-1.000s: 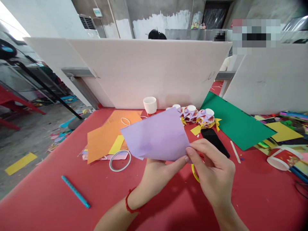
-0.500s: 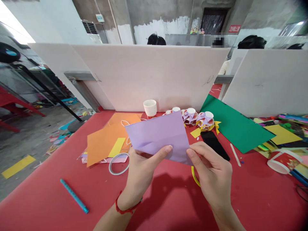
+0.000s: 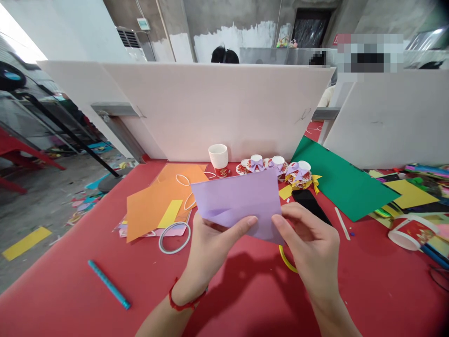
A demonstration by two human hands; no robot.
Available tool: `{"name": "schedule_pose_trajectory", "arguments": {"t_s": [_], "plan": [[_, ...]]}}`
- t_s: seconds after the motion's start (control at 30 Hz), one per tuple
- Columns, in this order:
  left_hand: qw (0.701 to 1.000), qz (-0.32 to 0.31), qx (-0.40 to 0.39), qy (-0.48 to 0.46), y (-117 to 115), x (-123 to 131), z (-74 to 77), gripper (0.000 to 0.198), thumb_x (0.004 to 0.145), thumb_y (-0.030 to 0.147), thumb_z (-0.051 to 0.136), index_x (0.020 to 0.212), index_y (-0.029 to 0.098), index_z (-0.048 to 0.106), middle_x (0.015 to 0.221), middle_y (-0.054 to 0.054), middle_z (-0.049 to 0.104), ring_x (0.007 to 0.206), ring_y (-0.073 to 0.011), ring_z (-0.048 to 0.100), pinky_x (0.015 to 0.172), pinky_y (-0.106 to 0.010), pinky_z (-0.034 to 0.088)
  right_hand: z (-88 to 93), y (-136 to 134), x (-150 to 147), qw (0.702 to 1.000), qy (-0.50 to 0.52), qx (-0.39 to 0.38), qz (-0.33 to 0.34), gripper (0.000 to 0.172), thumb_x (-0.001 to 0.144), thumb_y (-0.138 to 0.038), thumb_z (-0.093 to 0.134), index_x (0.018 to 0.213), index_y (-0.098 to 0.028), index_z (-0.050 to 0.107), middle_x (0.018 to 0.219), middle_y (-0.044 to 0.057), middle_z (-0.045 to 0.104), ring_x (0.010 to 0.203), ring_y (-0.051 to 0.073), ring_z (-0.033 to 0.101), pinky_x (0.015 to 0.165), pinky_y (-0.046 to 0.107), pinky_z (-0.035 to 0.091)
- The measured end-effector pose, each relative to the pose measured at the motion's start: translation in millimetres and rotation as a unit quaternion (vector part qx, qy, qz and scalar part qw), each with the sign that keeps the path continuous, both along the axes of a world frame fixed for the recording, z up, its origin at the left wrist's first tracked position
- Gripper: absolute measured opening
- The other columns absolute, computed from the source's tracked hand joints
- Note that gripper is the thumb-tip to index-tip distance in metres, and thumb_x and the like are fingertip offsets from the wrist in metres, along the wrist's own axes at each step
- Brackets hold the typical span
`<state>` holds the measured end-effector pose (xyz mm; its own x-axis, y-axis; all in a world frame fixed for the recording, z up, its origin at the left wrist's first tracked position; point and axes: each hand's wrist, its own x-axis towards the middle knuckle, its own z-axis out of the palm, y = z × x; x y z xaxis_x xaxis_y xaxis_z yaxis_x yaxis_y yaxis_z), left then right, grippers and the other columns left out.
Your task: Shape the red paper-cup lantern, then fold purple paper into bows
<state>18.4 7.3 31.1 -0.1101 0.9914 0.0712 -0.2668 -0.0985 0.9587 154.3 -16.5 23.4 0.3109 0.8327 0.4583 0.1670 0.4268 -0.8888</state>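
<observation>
- Now, both hands are on the purple sheet (image 3: 238, 199), which is held up off the counter (image 3: 70, 290). The left hand (image 3: 210, 248) pinches the lower edge with its thumb on the front. The right hand (image 3: 312, 248) nips the lower right corner.
- Progress, as I read it: one fold is started. A slanting flap shows along the bottom left, but the crease looks soft, not pressed flat. Most of the sheet is plain.
- Behind it, a row of small cups with purple bows (image 3: 277, 164) looks finished, next to a bare white cup (image 3: 218, 156).
- Edges: the white divider (image 3: 224, 107) closes the far side just behind the cups. The counter's left edge drops to the floor past the blue pen (image 3: 108, 284).
- Room: there's bare red counter under and in front of the hands. An orange sheet (image 3: 150, 206) and a tape ring (image 3: 174, 237) lie to the left. A black phone (image 3: 310, 203) and a green sheet (image 3: 340, 180) lie to the right, and a yellow ring (image 3: 286, 260) sits partly under the right hand.
</observation>
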Motion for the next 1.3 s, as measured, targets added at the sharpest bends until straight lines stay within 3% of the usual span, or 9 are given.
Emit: {"name": "schedule_pose_trajectory", "arguments": {"t_s": [0.27,0.47,0.57,0.63,0.77,0.9,1.03,1.2,1.3], "plan": [[1.000,-0.008,0.025,0.003,8.7,-11.0,-9.4,0.018,0.069,0.032,0.085,0.069,0.018,0.075,0.069,-0.002,0.074,0.068,-0.0168,0.066,0.065,-0.027,0.056,3.6,1.8,1.4,0.997,0.075,-0.022,0.018,0.016,0.077,-0.019,0.073,0.061,-0.020,0.067,0.061,-0.001,0.062,0.057,0.012,0.058,0.049,0.022,0.046],[0.972,0.191,0.118,0.073,15.7,-7.3,-17.4,0.056,0.082,0.055,0.070,0.050,0.020,0.038,0.049,0.007,0.029,0.046,-0.0084,0.025,0.043,-0.025,0.024,0.7,1.7,-11.6,0.998,0.035,-0.018,0.049,0.021,0.075,-0.016,0.072,0.056,-0.020,0.064,0.055,-0.002,0.060,0.053,0.012,0.055,0.051,0.024,0.046],[0.899,0.343,0.211,0.173,17.5,-3.9,-16.1,0.061,0.084,0.050,0.069,0.048,0.021,0.029,0.049,0.007,0.023,0.048,-0.0092,0.024,0.046,-0.025,0.025,-2.2,-0.6,-18.3,0.997,0.027,-0.027,0.061,0.020,0.075,-0.015,0.071,0.057,-0.020,0.064,0.055,-0.002,0.061,0.053,0.012,0.057,0.052,0.024,0.046],[0.861,0.391,0.258,0.200,19.6,-5.7,-16.7,0.056,0.087,0.051,0.065,0.049,0.021,0.037,0.051,0.006,0.032,0.050,-0.0106,0.034,0.051,-0.026,0.031,-3.1,-1.6,-20.5,0.997,0.030,-0.032,0.069,0.020,0.076,-0.015,0.071,0.057,-0.019,0.064,0.055,-0.002,0.061,0.054,0.012,0.057,0.053,0.023,0.046],[0.882,0.367,0.251,0.155,19.2,-10.2,-18.5,0.047,0.091,0.060,0.054,0.070,0.020,0.066,0.062,0.002,0.054,0.057,-0.0132,0.047,0.055,-0.027,0.038,-1.9,-0.4,-20.9,0.997,0.045,-0.030,0.062,0.021,0.076,-0.015,0.071,0.056,-0.020,0.064,0.053,-0.003,0.059,0.052,0.010,0.054,0.051,0.022,0.044],[0.973,0.162,0.163,0.032,8.3,-2.2,-14.2,0.045,0.083,0.063,0.063,0.102,0.022,0.068,0.058,0.005,0.054,0.048,-0.0109,0.041,0.049,-0.025,0.037,-1.0,1.5,-18.8,0.997,0.066,-0.019,0.024,0.021,0.075,-0.015,0.072,0.056,-0.020,0.065,0.054,-0.003,0.060,0.053,0.010,0.054,0.051,0.022,0.044],[0.995,0.053,0.081,0.040,0.8,11.6,-11.2,0.033,0.077,0.050,0.075,0.072,0.020,0.061,0.062,0.003,0.056,0.054,-0.0107,0.047,0.050,-0.022,0.040,-1.4,2.4,-16.1,0.995,0.100,-0.009,-0.019,0.018,0.075,-0.018,0.072,0.058,-0.020,0.067,0.055,-0.003,0.060,0.054,0.011,0.056,0.052,0.024,0.046],[0.959,0.200,0.140,0.141,4.5,16.9,-17.4,0.048,0.080,0.039,0.071,0.049,0.020,0.039,0.048,0.007,0.031,0.048,-0.0090,0.028,0.043,-0.022,0.027,-2.0,5.9,-14.8,0.996,0.084,-0.016,-0.021,0.021,0.076,-0.020,0.070,0.056,-0.020,0.064,0.054,-0.002,0.060,0.053,0.012,0.057,0.052,0.025,0.048],[0.948,0.229,0.171,0.138,4.2,18.8,-21.4,0.046,0.078,0.034,0.073,0.048,0.021,0.041,0.046,0.007,0.034,0.045,-0.0083,0.031,0.043,-0.022,0.028,-3.7,7.6,-13.5,0.996,0.092,-0.014,-0.015,0.021,0.077,-0.020,0.070,0.057,-0.020,0.064,0.054,-0.003,0.059,0.054,0.012,0.056,0.052,0.024,0.048]]}}
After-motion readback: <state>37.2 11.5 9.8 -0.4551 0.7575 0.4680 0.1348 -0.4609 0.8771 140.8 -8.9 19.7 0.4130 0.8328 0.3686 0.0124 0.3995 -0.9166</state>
